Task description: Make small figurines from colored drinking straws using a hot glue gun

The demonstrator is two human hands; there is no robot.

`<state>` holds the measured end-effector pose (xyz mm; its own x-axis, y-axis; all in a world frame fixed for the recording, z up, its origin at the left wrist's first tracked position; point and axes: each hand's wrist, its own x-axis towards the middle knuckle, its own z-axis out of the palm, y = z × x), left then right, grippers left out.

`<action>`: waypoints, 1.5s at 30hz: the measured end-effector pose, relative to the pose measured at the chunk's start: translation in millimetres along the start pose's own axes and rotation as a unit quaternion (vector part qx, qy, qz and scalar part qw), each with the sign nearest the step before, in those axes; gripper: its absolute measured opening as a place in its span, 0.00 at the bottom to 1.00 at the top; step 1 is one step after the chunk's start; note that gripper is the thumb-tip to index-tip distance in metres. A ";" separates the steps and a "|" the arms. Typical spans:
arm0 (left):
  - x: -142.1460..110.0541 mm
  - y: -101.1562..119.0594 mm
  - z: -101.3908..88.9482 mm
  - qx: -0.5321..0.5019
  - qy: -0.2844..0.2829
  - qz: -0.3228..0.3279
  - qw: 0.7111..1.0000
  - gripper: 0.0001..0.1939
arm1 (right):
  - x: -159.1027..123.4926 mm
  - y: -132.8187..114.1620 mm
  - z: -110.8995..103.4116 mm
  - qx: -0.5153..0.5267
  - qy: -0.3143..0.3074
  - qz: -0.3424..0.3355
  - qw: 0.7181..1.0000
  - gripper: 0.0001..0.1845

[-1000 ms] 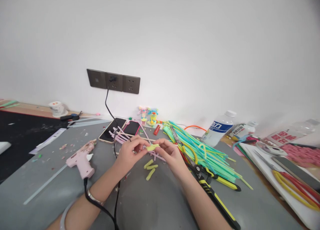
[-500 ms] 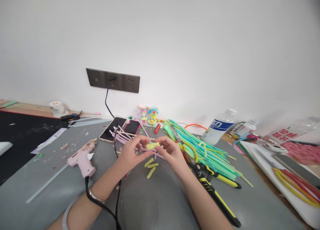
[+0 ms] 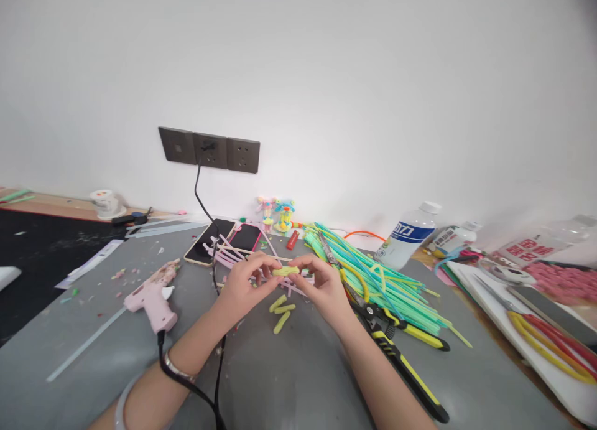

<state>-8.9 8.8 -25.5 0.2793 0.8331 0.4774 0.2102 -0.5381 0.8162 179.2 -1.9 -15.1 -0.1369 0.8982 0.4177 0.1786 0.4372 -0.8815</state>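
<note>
Between the fingertips of both hands is a short yellow-green piece of pipe cleaner [image 3: 286, 271], held level above the table. My left hand [image 3: 247, 280] pinches its left end with thumb and forefinger, and my right hand [image 3: 321, 287] pinches the right end. Just below them, several short yellow-green pipe cleaner pieces [image 3: 282, 322] lie on the grey mat [image 3: 280, 374]. Pink pipe cleaners [image 3: 228, 256] lie behind my left hand, partly hidden by it.
At left rests a pink glue gun [image 3: 152, 300], its black cord [image 3: 190, 380] crossing my left forearm. Wire pliers [image 3: 401, 361] and a bundle of green pipe cleaners [image 3: 401, 296] lie at right, near a bottle [image 3: 408, 237]. Two small figures [image 3: 283, 215] and phones [image 3: 209, 243] are behind.
My fingers have shifted slightly on the yellow-green piece, and both ends stay pinched. The loose pieces on the mat have not moved.
</note>
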 end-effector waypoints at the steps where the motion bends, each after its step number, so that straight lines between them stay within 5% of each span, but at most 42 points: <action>1: 0.1 -0.2 -0.1 -0.001 0.001 0.002 1.000 0.05 | 0.1 0.0 -0.2 0.000 0.000 -0.001 1.000 0.09; 45: -0.8 6.8 -2.4 -0.026 0.022 -0.021 0.999 0.05 | 0.7 -2.8 -6.4 0.032 -0.026 -0.012 0.999 0.01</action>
<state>-10.0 4.7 -19.5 0.2292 0.8600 0.4560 0.1723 -0.4969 0.8505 184.9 -2.2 -11.0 -0.1908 0.8833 0.4283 0.1119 0.4531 -0.8844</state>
